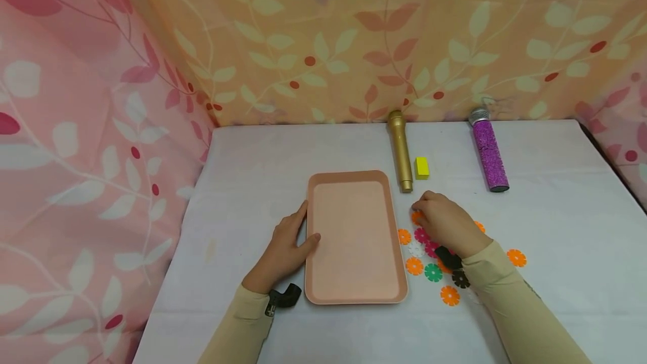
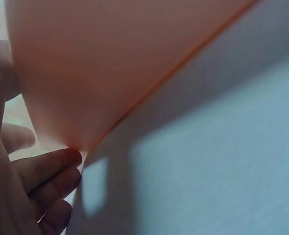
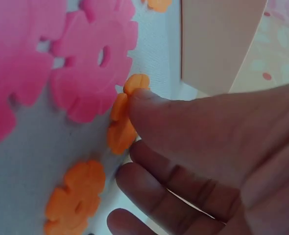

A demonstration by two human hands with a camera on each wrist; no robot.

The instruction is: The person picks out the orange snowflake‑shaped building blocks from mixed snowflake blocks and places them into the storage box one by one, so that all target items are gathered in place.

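Observation:
A pink rectangular tray (image 1: 354,240) lies on the white-covered table. At its left side my left hand (image 1: 288,249) holds the edge, the thumb over the rim and the fingers against the outer wall (image 2: 100,73). To the right of the tray, my right hand (image 1: 450,223) pinches an orange flower-shaped plastic disc (image 3: 120,129), the thumb on its face and the other fingers behind it. Beside that disc are a pink flower disc (image 3: 93,73) and another orange disc (image 3: 78,196). A green one (image 1: 433,272) lies nearer the tray's lower right.
Behind the right hand, a gold microphone (image 1: 401,153) lies by a small yellow block (image 1: 422,168). A purple glittery microphone (image 1: 490,156) is farther right. Several discs lie spread about, including a black one (image 1: 460,280) under the right wrist. A patterned curtain (image 1: 354,44) hangs along the table's back edge.

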